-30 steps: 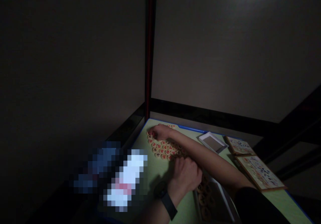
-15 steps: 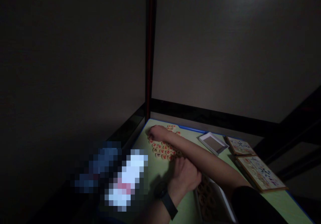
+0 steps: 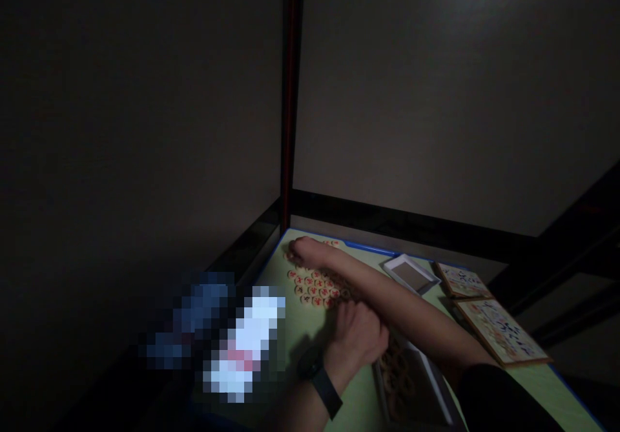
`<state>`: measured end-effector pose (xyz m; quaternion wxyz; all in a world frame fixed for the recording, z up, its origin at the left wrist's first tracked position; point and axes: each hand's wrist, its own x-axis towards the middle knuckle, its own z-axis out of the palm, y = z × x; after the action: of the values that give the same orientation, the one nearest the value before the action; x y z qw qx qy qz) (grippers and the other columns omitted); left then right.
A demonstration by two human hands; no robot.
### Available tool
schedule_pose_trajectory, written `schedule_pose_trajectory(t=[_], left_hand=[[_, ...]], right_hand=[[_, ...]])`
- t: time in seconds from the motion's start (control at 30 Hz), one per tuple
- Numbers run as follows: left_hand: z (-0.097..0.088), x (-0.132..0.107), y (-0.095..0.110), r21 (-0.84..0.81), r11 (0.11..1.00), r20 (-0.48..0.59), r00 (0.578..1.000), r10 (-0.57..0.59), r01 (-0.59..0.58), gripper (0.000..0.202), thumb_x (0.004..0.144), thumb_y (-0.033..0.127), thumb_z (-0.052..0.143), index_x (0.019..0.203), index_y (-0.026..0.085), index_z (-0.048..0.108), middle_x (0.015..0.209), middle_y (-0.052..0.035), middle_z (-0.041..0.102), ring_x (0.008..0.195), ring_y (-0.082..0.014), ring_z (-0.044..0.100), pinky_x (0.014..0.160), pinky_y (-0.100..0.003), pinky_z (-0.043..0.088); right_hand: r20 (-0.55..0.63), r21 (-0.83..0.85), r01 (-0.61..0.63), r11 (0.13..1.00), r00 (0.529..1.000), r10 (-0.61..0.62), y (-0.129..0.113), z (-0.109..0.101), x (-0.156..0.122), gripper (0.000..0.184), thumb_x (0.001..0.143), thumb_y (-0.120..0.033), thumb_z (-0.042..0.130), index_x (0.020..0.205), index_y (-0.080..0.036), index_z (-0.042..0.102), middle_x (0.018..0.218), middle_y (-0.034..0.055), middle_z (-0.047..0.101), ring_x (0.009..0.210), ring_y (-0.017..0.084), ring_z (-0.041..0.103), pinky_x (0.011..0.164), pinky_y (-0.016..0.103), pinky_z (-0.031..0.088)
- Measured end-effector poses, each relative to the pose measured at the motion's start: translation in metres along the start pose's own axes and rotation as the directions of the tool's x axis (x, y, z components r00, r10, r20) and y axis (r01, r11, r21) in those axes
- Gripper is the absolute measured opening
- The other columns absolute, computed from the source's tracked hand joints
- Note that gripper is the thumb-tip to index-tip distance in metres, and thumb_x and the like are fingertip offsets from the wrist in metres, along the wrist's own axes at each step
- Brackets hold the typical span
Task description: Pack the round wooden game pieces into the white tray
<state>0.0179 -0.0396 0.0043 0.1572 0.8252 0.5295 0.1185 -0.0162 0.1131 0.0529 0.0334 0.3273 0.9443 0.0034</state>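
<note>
Round Chinese chess pieces (image 3: 317, 283), most with red characters and a few with dark ones, lie grouped face up on the pale green table (image 3: 300, 329). My right hand (image 3: 309, 252) reaches over their far left side, fingers bent down and closed at a piece (image 3: 287, 256) on the edge of the group. My left hand (image 3: 359, 334), with a dark watch on its wrist, is curled at the near side of the group. Its fingertips are hidden, so what it holds does not show. Beside it, partly under my right forearm, stands an open box (image 3: 438, 390) with several more pieces inside.
An open white tray or lid (image 3: 411, 274) lies near the back edge. Two flat wood-edged panels with printed pictures (image 3: 462, 280) (image 3: 504, 332) lie at the right. A pixelated bright patch (image 3: 247, 341) covers the left side. Dark walls (image 3: 436, 96) meet behind the table.
My right hand has shifted slightly away from me, and the piece at its fingertips sits a little farther back. My left hand has barely moved.
</note>
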Motion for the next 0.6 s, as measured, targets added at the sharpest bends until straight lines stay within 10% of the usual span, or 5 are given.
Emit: schedule_pose_trajectory(t=[0.33, 0.6], left_hand=[[0.003, 0.001, 0.000, 0.080, 0.997, -0.151, 0.988, 0.011, 0.001, 0.034, 0.096, 0.027, 0.036, 0.105, 0.016, 0.067, 0.101, -0.0128, 0.072, 0.093, -0.0276, 0.069, 0.083, -0.042, 0.054], [-0.011, -0.002, 0.001, 0.129, 0.992, -0.120, 0.992, 0.027, -0.011, 0.034, 0.097, 0.024, 0.034, 0.103, 0.016, 0.066, 0.099, -0.0130, 0.073, 0.090, -0.0273, 0.071, 0.080, -0.041, 0.054]], right_hand=[[-0.238, 0.303, 0.079, 0.950, 0.971, -0.005, 0.035, -0.010, -0.078, 0.030, 0.068, 0.004, 0.062, 0.084, -0.016, 0.077, 0.089, 0.0040, 0.075, 0.083, 0.016, 0.068, 0.075, 0.022, 0.047], [-0.335, 0.516, -0.067, 0.854, 0.902, 0.273, 0.034, 0.006, -0.199, 0.020, 0.075, -0.010, 0.067, 0.092, -0.017, 0.074, 0.092, 0.0065, 0.072, 0.075, 0.016, 0.065, 0.070, 0.027, 0.051]])
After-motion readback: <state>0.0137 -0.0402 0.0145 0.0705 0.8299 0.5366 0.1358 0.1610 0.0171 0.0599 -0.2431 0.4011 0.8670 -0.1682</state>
